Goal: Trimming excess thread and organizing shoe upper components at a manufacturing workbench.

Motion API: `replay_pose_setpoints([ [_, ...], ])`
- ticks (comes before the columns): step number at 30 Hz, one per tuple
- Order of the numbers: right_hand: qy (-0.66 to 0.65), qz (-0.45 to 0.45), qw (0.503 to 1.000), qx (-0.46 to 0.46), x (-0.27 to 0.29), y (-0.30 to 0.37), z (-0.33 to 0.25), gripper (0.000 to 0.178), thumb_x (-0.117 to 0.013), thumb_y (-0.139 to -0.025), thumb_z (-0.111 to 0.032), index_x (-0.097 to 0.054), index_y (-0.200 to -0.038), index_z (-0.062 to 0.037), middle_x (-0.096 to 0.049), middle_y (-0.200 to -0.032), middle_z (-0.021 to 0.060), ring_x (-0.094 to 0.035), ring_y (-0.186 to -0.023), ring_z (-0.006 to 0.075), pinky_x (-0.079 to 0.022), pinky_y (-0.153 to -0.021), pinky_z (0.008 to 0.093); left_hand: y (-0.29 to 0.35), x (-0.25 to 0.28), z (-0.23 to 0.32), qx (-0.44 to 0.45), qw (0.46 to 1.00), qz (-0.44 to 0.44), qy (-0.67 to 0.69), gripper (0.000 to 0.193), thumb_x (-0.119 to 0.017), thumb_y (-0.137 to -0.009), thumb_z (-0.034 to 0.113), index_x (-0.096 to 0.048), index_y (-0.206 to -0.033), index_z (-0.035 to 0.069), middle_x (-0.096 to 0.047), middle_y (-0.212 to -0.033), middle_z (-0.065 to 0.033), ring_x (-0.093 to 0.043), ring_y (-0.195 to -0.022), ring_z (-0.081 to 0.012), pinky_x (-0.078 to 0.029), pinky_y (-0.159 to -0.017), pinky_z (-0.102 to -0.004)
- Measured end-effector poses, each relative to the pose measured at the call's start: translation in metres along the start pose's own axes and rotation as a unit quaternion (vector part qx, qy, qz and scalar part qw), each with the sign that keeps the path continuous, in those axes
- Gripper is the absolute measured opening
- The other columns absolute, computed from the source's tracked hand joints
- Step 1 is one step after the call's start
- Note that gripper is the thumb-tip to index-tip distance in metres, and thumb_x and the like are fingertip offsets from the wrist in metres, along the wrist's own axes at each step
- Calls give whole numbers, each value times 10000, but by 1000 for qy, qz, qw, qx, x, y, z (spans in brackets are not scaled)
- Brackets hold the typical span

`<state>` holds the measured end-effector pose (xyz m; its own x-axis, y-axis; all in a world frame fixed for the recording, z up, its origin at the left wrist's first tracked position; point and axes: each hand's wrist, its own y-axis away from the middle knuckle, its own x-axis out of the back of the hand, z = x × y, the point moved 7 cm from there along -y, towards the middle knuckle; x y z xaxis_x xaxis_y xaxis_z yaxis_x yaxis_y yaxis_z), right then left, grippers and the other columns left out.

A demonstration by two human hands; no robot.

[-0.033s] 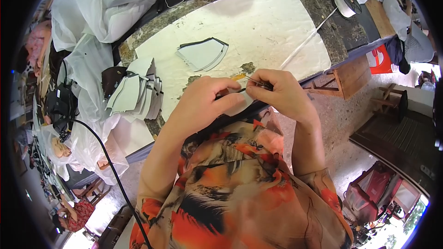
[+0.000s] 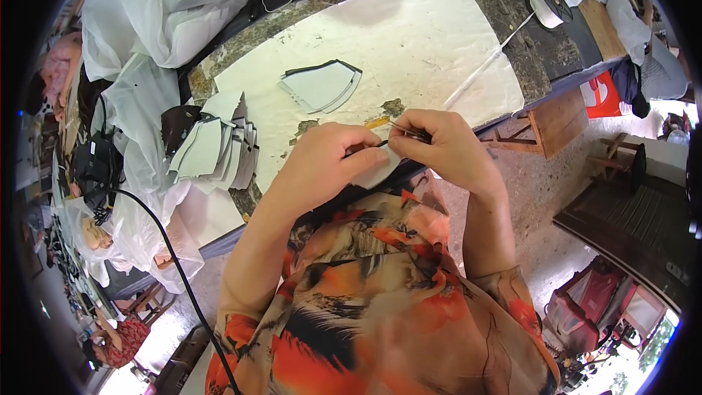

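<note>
My left hand (image 2: pixel 318 164) is closed, thumb and fingers pinching a small light-grey cut piece with a dark edge (image 2: pixel 376 173) at the table's near edge. Close beside it, my right hand (image 2: pixel 447 145) is closed around a thin metal tool (image 2: pixel 399 128), whose kind I cannot make out. Its fingertips are at the piece's right end; fingers partly hide the contact. Beyond my hands lies a small stack of similar white pieces with a black top edge (image 2: pixel 322 86). More such pieces are fanned in a pile (image 2: pixel 212 148) to the left.
A worn white sheet (image 2: pixel 409 36) covers the table's middle. At the far right, a spool of white tape (image 2: pixel 550 9) trails a strip (image 2: pixel 482 67) toward my hands. Plastic bags (image 2: pixel 121 22) and a black cable (image 2: pixel 164 238) are on the left. A wooden stool (image 2: pixel 545 128) stands right.
The held piece has tilted slightly downward, and my right fingertips with the metal tool have shifted a little. Everything on the table stays where it was.
</note>
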<state>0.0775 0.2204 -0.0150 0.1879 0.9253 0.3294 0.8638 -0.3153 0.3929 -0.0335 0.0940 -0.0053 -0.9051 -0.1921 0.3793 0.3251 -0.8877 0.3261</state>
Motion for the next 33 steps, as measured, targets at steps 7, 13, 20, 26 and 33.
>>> replay_pose_setpoints([
  [7, -5, -14, 986, 166, 12, 4, -19, 191, -744, -878, -84, -688, -1048, -17, -651, -1010, 57, -599, -883, 119, -487, -762, 276, 5, 4, -19, 88, 990, -32, 103, 197, -730, -889, 197, -708, -897, 1, -552, -654, 13, -471, -617, -59, -375, -561, -258],
  [13, 191, 35, 951, 241, 8, 13, -43, 283, -775, -852, -225, -703, -1077, -69, -653, -1085, 88, -647, -967, 287, -522, -816, 363, 12, 18, -26, 125, 975, -10, 182, 145, -730, -912, 159, -734, -924, 15, -572, -723, 76, -464, -655, -20, -356, -573, -209],
  [20, 235, 44, 945, 224, 7, 4, -45, 298, -726, -892, -330, -694, -1045, -76, -667, -999, 93, -654, -903, 301, -518, -758, 381, 21, 11, -31, 118, 943, 4, 310, 222, -737, -924, 119, -730, -1102, -15, -713, -906, 4, -613, -773, -36, -477, -670, -206],
  [26, 154, 17, 965, 213, 4, -3, -39, 279, -730, -902, -290, -688, -1042, -52, -668, -899, 100, -647, -807, 295, -504, -712, 364, 21, 6, -38, 98, 944, 20, 314, 251, -726, -932, 106, -721, -1150, -18, -714, -927, -1, -626, -794, -44, -500, -701, -211],
  [33, 126, 32, 963, 234, 7, -3, -41, 293, -757, -881, -268, -691, -1037, -28, -670, -894, 121, -643, -775, 286, -499, -691, 357, 16, 4, -30, 95, 935, 38, 338, 228, -712, -944, 122, -730, -1132, -5, -662, -841, 45, -542, -691, -19, -418, -601, -193],
])
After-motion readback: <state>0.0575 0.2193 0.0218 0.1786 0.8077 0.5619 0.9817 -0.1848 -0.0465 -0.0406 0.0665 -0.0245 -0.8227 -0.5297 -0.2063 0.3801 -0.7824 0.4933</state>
